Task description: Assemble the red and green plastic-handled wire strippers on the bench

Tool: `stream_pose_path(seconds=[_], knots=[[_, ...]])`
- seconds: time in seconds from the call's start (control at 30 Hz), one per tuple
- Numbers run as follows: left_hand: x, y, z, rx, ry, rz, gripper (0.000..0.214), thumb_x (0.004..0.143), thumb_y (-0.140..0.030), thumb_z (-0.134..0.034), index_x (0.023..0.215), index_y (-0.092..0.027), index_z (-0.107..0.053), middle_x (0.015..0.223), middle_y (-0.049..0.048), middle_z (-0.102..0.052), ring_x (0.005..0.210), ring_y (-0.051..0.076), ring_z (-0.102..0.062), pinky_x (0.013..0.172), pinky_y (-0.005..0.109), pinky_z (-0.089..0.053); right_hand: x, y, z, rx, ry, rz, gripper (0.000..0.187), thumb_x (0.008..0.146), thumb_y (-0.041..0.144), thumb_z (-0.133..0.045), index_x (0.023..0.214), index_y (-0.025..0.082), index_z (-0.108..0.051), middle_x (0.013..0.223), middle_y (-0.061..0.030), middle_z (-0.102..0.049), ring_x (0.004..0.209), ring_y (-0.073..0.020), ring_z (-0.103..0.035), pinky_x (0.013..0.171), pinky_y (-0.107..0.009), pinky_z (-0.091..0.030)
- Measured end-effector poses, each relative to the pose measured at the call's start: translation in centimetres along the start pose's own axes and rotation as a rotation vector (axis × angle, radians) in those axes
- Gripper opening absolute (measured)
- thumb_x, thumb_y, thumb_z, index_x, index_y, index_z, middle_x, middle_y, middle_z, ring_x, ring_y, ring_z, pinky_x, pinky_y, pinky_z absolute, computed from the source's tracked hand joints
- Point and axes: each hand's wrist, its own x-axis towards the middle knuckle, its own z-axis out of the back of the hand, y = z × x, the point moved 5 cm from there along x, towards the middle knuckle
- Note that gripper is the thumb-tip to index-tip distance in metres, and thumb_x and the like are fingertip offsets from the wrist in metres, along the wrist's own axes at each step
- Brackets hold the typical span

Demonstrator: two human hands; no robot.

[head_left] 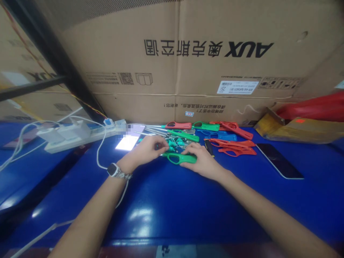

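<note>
My right hand (201, 159) is closed on the handle end of a green lighter casing (174, 158), a long-nosed type with a trigger loop, lying on the blue table. Close to its front end, my left hand (150, 148) pinches with thumb and fingers at a small teal part (170, 146); the fingertips partly hide it. Just beyond both hands is a pile of small teal parts, thin metal rods (153, 131) and another green casing (185, 135). A screwdriver (208, 147) with a black and yellow handle lies beside my right hand.
Red lighter casings (236, 143) and a blue casing (221, 135) lie to the right, near a dark-screened phone (279, 161). A lit phone (129, 140) and a white power strip (80, 138) with cables are left. A large cardboard box (188, 71) stands behind.
</note>
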Motion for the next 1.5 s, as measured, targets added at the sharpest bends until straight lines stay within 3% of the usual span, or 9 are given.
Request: stream_pose_path(seconds=[0.27, 0.6, 0.8, 0.97, 1.13, 1.3, 1.5], knots=[[0.0, 0.4, -1.4, 0.005, 0.129, 0.001, 0.015, 0.083, -0.03, -0.071, 0.093, -0.02, -0.076, 0.087, 0.0034, -0.074, 0.077, 0.018, -0.064, 0.071, 0.028, -0.046, -0.1, 0.2, 0.1, -0.032, 0.034, -0.013, 0.028, 0.078, 0.035, -0.079, 0.102, 0.026, -0.069, 0.106, -0.0046, -0.059, 0.106, -0.0254, -0.057, 0.094, -0.044, -0.042], [0.2, 0.3, -1.8, -0.002, 0.105, 0.024, 0.015, 0.084, -0.029, -0.069, 0.091, -0.019, -0.078, 0.082, 0.0041, -0.074, 0.07, 0.017, -0.062, 0.065, 0.027, -0.046, -0.2, -0.2, 0.6, -0.137, 0.087, 0.03, 0.032, 0.085, 0.046, -0.072, 0.112, 0.028, -0.072, 0.108, -0.0063, -0.061, 0.105, -0.0257, -0.055, 0.094, -0.044, -0.039], [0.4, 0.8, -2.4, -0.031, 0.129, 0.112, 0.017, 0.081, -0.031, -0.068, 0.087, -0.018, -0.076, 0.079, 0.0042, -0.074, 0.067, 0.018, -0.063, 0.064, 0.028, -0.047, 0.5, -0.3, 0.6, -0.104, 0.133, -0.042, 0.028, 0.082, 0.042, -0.076, 0.104, 0.025, -0.073, 0.107, -0.0066, -0.061, 0.105, -0.0261, -0.058, 0.091, -0.042, -0.041], [0.3, 1.0, -2.9, -0.114, 0.259, 0.165, 0.022, 0.08, -0.036, -0.068, 0.09, -0.017, -0.072, 0.077, 0.0028, -0.071, 0.068, 0.018, -0.063, 0.063, 0.026, -0.046, 0.7, 0.6, 0.8, -0.059, 0.173, -0.055, 0.024, 0.075, 0.032, -0.082, 0.093, 0.022, -0.07, 0.105, -0.0051, -0.063, 0.11, -0.0273, -0.057, 0.095, -0.044, -0.037], [-0.2, 0.3, -3.1, -0.177, 0.404, 0.091, 0.025, 0.083, -0.038, -0.064, 0.09, -0.016, -0.071, 0.077, 0.0025, -0.069, 0.066, 0.016, -0.059, 0.062, 0.025, -0.044, 0.5, 1.4, 0.9, -0.015, 0.192, -0.067, 0.025, 0.071, 0.029, -0.085, 0.088, 0.021, -0.067, 0.1, -0.003, -0.065, 0.106, -0.0261, -0.056, 0.094, -0.043, -0.035], [-0.4, -0.1, -2.7, -0.193, 0.376, 0.063, 0.024, 0.084, -0.039, -0.064, 0.09, -0.016, -0.069, 0.077, 0.0017, -0.067, 0.066, 0.015, -0.058, 0.06, 0.024, -0.044, 0.0, 1.4, 0.3, 0.019, 0.202, -0.074, 0.026, 0.073, 0.028, -0.082, 0.091, 0.021, -0.065, 0.1, -0.003, -0.065, 0.103, -0.0253, -0.054, 0.094, -0.042, -0.035], [-0.3, -0.8, -2.0, -0.278, 0.281, 0.098, 0.024, 0.082, -0.033, -0.07, 0.1, -0.017, -0.069, 0.087, 0.0041, -0.073, 0.077, 0.019, -0.066, 0.072, 0.03, -0.05, -0.3, 1.7, 0.5, 0.028, 0.12, -0.023, 0.022, 0.077, 0.022, -0.076, 0.093, 0.022, -0.06, 0.095, -0.0009, -0.066, 0.096, -0.0223, -0.057, 0.09, -0.039, -0.039]])
